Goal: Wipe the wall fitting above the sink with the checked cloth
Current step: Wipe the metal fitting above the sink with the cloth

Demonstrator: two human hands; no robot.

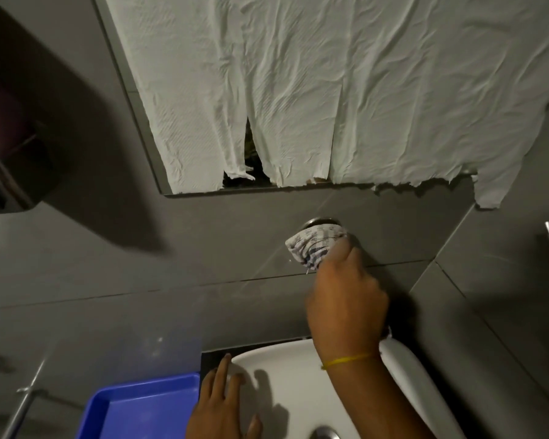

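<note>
Cloth: the checked cloth [313,245] is white with dark blue lines and is scrunched into a small ball.
Where the cloth is: it is pressed on the grey wall [203,242], above the sink [286,384] and below the mirror [133,99].
Wall fitting: only a shiny round edge of the wall fitting [318,221] peeks out above the cloth. The rest is hidden, so its shape is hard to tell.
Right hand: the right hand [346,308] reaches up and holds the cloth tight in its fingertips. The cloth sticks out past the top of the hand, toward the fitting.
Wrist: a thin yellow band [349,359] goes around the right wrist.
Left hand: the left hand [222,407] holds nothing. Its fingers are spread flat on the white rim of the sink.
Mirror: crinkly white paper [330,90] covers most of it, torn along the bottom.
Tray: a blue tray [114,403] sits just left of the sink.
</note>
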